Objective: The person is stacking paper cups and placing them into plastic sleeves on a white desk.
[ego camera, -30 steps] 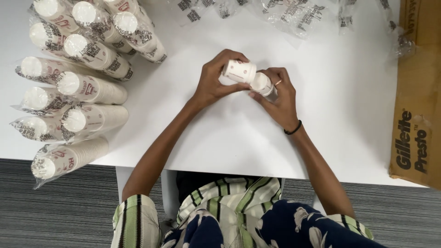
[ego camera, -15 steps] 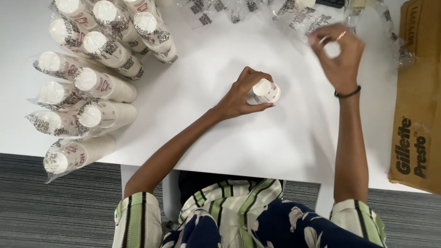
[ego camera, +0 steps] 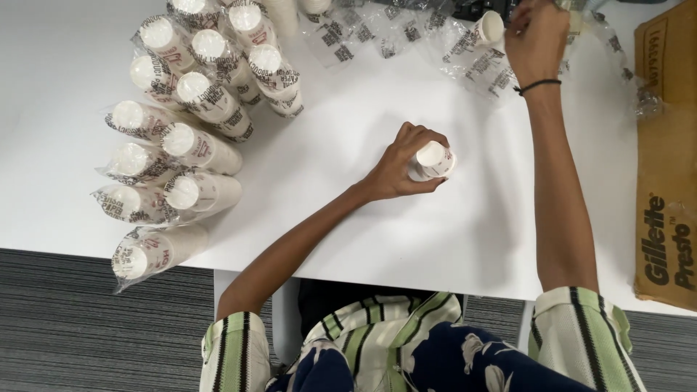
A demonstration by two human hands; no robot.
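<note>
Holding a short stack of white paper cups (ego camera: 434, 160) on the white surface (ego camera: 348, 218), the left hand (ego camera: 399, 163) has its fingers curled round the stack, which lies tipped on its side near the middle. The right hand (ego camera: 536, 33) is stretched far up to the top edge. It is closed round another white cup (ego camera: 490, 29), right by a heap of clear wrappers (ego camera: 406, 33) with dark print. A thin black band (ego camera: 536, 87) sits on that wrist.

On the left side lie many long wrapped cup stacks (ego camera: 181, 123), piled close together in rows, each in its clear wrapper. One more wrapped stack (ego camera: 152, 250) lies at the near edge, a bit apart from the pile. A brown cardboard box (ego camera: 664, 160) sits at the right edge.

As for how far the work has come, it looks like the early part. The stack under the left hand is small, just a few cups, and one more cup is in the right hand, well apart from that stack. A few wrappers look empty, but most stacks are not yet opened, so a lot seems left to do.
</note>
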